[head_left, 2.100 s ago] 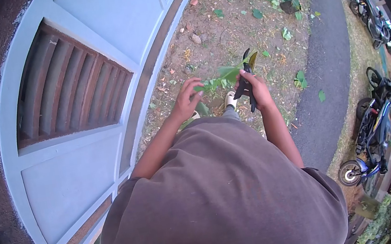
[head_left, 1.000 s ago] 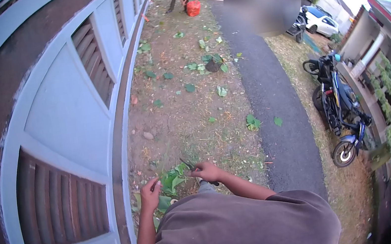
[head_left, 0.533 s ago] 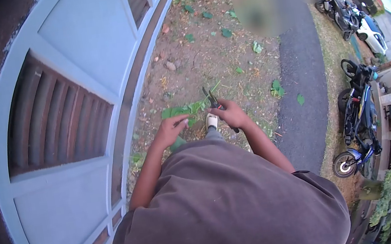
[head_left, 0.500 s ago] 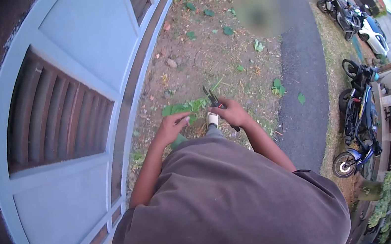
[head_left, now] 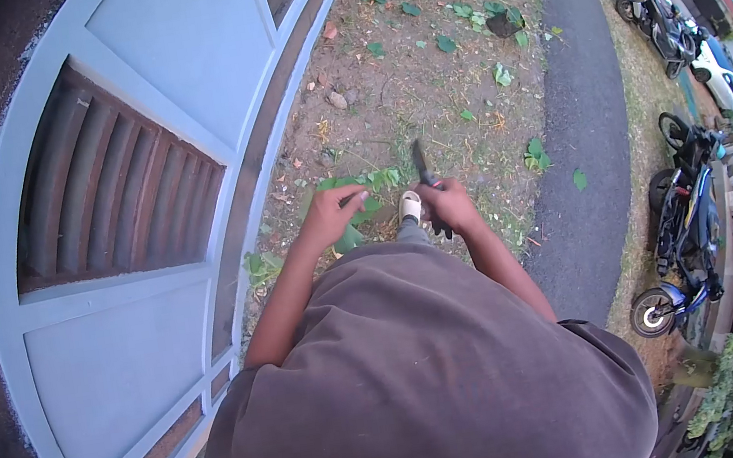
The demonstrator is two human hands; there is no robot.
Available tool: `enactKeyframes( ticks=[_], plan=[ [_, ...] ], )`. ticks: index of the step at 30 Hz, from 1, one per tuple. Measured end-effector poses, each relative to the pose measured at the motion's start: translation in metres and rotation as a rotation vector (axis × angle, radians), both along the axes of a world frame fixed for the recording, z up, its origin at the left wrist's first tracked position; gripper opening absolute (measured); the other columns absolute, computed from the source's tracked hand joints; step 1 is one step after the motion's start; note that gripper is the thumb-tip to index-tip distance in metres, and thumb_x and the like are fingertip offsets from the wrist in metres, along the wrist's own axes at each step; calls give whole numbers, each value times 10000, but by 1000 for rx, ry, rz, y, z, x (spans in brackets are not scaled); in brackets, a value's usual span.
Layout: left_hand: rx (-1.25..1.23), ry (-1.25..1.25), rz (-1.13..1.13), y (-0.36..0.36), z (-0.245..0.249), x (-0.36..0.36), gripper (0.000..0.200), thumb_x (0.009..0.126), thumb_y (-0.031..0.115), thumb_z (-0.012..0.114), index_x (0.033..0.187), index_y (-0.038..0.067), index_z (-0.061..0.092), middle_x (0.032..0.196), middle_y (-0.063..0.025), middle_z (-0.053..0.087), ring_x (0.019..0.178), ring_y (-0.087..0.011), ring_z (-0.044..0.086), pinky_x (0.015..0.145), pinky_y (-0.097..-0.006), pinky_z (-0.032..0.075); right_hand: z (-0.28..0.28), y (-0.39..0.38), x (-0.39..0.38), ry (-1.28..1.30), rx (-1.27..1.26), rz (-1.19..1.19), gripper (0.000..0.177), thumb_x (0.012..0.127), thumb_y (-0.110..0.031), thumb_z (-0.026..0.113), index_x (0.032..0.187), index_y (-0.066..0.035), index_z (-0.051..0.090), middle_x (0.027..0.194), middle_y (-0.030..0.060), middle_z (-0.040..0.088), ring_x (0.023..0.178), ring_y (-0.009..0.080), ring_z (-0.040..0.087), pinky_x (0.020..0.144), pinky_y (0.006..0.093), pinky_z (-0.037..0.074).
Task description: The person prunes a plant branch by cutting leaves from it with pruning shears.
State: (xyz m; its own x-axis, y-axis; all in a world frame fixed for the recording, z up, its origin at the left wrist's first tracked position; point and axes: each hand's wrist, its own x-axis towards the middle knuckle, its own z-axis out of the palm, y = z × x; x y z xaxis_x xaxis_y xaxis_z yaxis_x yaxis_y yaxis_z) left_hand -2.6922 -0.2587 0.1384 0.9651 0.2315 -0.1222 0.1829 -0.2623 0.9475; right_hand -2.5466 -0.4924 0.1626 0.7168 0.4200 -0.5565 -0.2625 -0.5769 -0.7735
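My left hand (head_left: pixel 327 218) is closed in a pinch on a leafy stem (head_left: pixel 351 198), whose green leaves spread beyond and below the fingers. To its right, my right hand (head_left: pixel 451 207) is wrapped round the handles of pruning shears (head_left: pixel 421 163). Their dark blades point away from me and look closed together. The shears are apart from the left hand. A light-coloured shoe (head_left: pixel 410 206) shows on the ground between the two hands.
A pale blue wall (head_left: pixel 165 65) with brown louvred vents (head_left: pixel 117 184) runs along the left. Cut green leaves (head_left: pixel 536 155) lie scattered over bare soil. A paved path (head_left: pixel 581 105), parked motorcycles (head_left: pixel 683 199) and a white car (head_left: pixel 720 81) are on the right.
The shears' blades have gone from spread to closed, and the right hand has shifted slightly right. My left hand still pinches the stem. The whole view has shifted a little.
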Motion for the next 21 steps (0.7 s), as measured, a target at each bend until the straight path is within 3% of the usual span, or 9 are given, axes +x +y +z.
enactKeyframes(
  ticks=[2,5,7,10,14,17,19,20,21],
  plan=[
    [-44,8,61,4,-1,0,288,987,232,667,1202,56,745,887,-95,765,753,-148,675,708,-309,520,-18,-10,11,69,338,-278,335,921,-328,732,802,-25,656,699,33,642,655,161,633,671,327,507],
    [-65,-57,148,10,6,5,284,996,243,663,1201,66,750,827,-66,744,688,-117,637,656,-288,501,-16,-17,19,-99,284,-273,297,921,-299,729,869,-12,674,749,38,660,720,149,644,718,310,508],
    [24,31,85,9,20,12,278,1020,240,629,1206,76,754,799,-21,720,706,-89,618,669,-275,495,-14,-19,17,-94,229,-157,285,908,-274,733,987,-2,693,842,48,689,798,140,651,749,307,506],
    [32,14,29,0,32,24,272,1005,250,641,1190,89,757,765,-20,713,691,-91,602,656,-297,484,20,0,-5,129,587,20,353,889,-224,710,1163,-4,673,994,76,707,922,171,661,856,335,506],
    [12,23,-122,-11,11,36,280,989,277,674,1120,44,756,762,-6,710,707,-91,615,688,-307,505,29,9,-8,277,705,136,342,897,-220,686,1150,8,655,1042,75,694,999,189,656,967,352,473],
    [-301,45,-125,-20,-14,25,335,996,288,670,1201,27,713,977,-33,747,911,-111,667,857,-313,521,36,23,-4,266,747,174,337,931,-209,651,1159,38,633,1074,112,683,1057,234,661,1019,372,461],
    [-124,-241,33,-22,-29,19,426,1005,360,653,1325,79,654,1249,-116,707,1106,-208,672,956,-340,506,39,19,-8,316,760,-47,355,948,-209,626,1182,56,607,1110,147,666,1075,283,663,1039,424,466],
    [-266,-80,-6,-13,-44,9,529,1016,440,610,1414,94,579,1390,-144,618,1276,-232,589,1082,-373,445,38,17,-4,353,806,-72,369,951,-220,620,1186,63,597,1133,158,657,1081,301,662,1046,448,466],
    [-303,-55,7,-11,-65,-1,529,1016,440,610,1414,94,579,1390,-144,618,1276,-232,589,1082,-373,445,38,11,1,392,846,-102,384,954,-231,613,1190,70,587,1156,170,647,1088,319,661,1053,473,465]
  ],
)
